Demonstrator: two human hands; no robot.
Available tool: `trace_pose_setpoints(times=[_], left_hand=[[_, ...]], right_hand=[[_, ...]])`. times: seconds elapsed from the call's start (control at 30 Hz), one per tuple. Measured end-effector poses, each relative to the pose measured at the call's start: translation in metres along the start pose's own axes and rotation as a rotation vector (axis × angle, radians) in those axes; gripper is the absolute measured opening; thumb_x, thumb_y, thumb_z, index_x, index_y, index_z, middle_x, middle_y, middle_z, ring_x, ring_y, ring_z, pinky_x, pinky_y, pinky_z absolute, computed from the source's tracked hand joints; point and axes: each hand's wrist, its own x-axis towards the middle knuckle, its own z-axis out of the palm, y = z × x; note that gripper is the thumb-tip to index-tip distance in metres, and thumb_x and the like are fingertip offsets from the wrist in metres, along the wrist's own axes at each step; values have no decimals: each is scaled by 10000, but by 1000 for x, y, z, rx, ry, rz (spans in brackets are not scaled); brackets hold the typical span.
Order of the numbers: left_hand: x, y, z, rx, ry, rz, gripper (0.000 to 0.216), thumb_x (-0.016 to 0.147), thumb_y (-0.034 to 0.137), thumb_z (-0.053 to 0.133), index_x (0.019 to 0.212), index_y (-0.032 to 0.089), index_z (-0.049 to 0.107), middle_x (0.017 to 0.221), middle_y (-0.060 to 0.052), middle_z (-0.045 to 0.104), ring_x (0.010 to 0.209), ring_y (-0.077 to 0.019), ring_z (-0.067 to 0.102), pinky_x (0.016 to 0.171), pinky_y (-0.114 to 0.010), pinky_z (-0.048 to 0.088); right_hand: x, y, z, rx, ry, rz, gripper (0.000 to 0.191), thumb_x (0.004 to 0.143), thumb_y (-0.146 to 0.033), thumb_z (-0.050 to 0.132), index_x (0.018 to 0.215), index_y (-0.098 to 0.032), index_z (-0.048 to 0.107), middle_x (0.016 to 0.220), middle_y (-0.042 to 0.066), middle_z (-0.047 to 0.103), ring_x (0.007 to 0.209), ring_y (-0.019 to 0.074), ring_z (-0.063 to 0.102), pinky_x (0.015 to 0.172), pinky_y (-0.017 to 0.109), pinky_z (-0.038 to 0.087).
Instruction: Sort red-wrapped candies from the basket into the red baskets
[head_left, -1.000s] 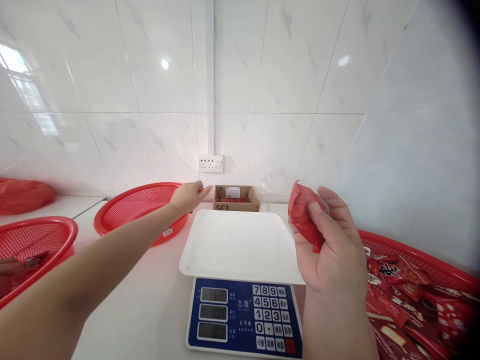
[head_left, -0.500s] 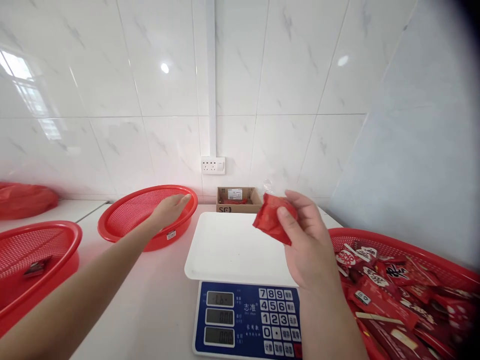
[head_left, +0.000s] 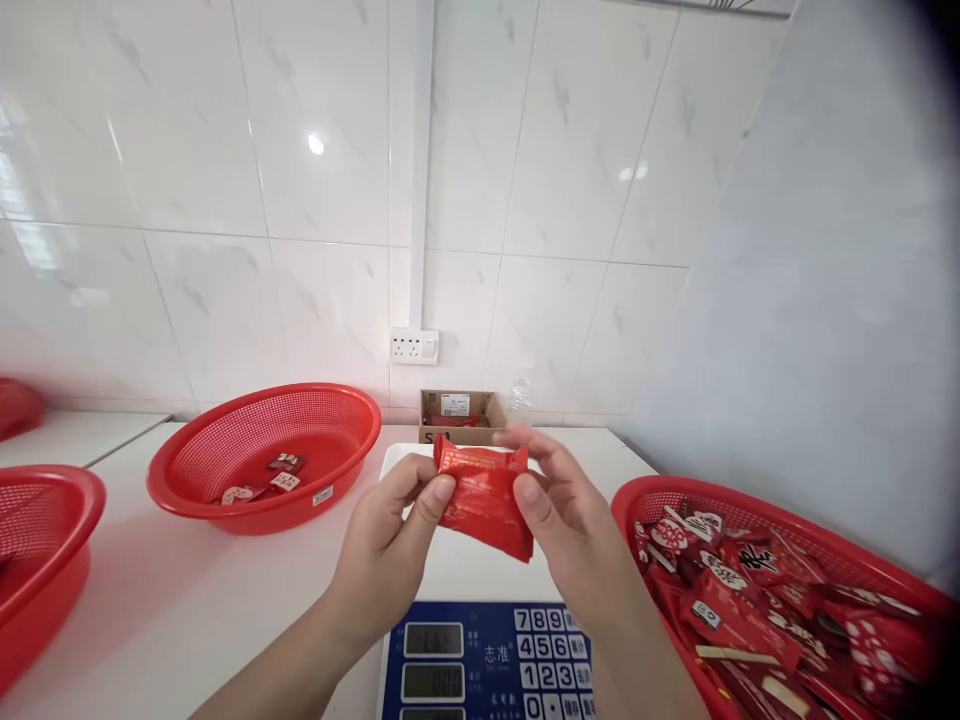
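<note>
A small red snack packet [head_left: 484,500] is held up between both my hands, above the white weighing pan [head_left: 457,575] of a digital scale. My left hand [head_left: 394,535] pinches its left edge with thumb and forefinger. On the other side, my right hand [head_left: 566,515] grips the right edge, thumb in front. Below them lies the scale's blue keypad panel [head_left: 491,655], partly covered by my right wrist. To the left stands a red mesh basket [head_left: 262,420] with a few small packets [head_left: 285,463] at its bottom.
A red basket [head_left: 652,487] heaped with red snack packets [head_left: 750,600] stands at the right. Another red basket [head_left: 52,500] is cut off at the left edge. Against the tiled wall sits a small cardboard box [head_left: 461,408], below a power socket [head_left: 414,346].
My left hand has come back from the left basket to the packet, and both hands now hold it. The packet has moved left and slightly down. The view has shifted slightly.
</note>
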Motion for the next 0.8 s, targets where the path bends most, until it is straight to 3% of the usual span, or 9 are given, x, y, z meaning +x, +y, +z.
trace_pose_setpoints(times=[0.07,0.13,0.27,0.33,0.5,0.67,0.8], left_hand=[[-3,-3,-5,-19,6,7,268,931,439,512,759,240,565,678,24,577,622,-142,510,576,-242,439],[-4,-4,-9,-95,-46,-33,228,916,455,543,831,249,590,766,7,624,701,-156,560,637,-255,482],[-3,-3,-16,-258,-201,-185,293,837,476,659,1035,268,601,912,-15,662,839,-187,611,742,-301,528],[-1,-3,-17,-273,-203,-225,266,814,467,687,947,244,631,848,-7,649,793,-176,604,713,-291,521],[-2,-4,-15,-242,-60,-185,240,799,426,705,744,207,622,714,10,608,676,-146,557,607,-256,483],[-5,-5,-14,-340,3,-211,229,804,412,717,798,200,632,749,13,631,710,-141,587,647,-256,516],[-3,-4,-16,-425,-85,-266,244,765,396,768,830,202,634,786,23,635,758,-136,608,700,-251,527]], right_hand=[[0,-3,-2,-54,-93,22,293,840,-482,653,1005,-242,685,862,32,727,725,176,660,582,254,543],[-2,-5,-1,-121,-86,13,242,856,-460,640,896,-230,702,806,16,718,714,161,634,605,240,522],[-6,-3,5,-283,-97,-71,199,887,-402,605,880,-225,698,806,14,716,717,169,631,636,270,514],[-7,-1,9,-336,-117,-73,193,898,-385,590,923,-230,703,835,19,723,761,184,653,672,291,525],[-6,2,14,-352,-38,-85,163,882,-391,612,924,-249,680,917,11,731,832,179,659,741,286,529],[-4,-2,11,-407,-162,17,208,884,-396,615,1031,-257,666,990,14,721,845,177,644,775,299,515],[-5,0,8,-443,-169,3,198,905,-414,573,925,-232,647,871,15,680,796,180,601,742,310,499]])
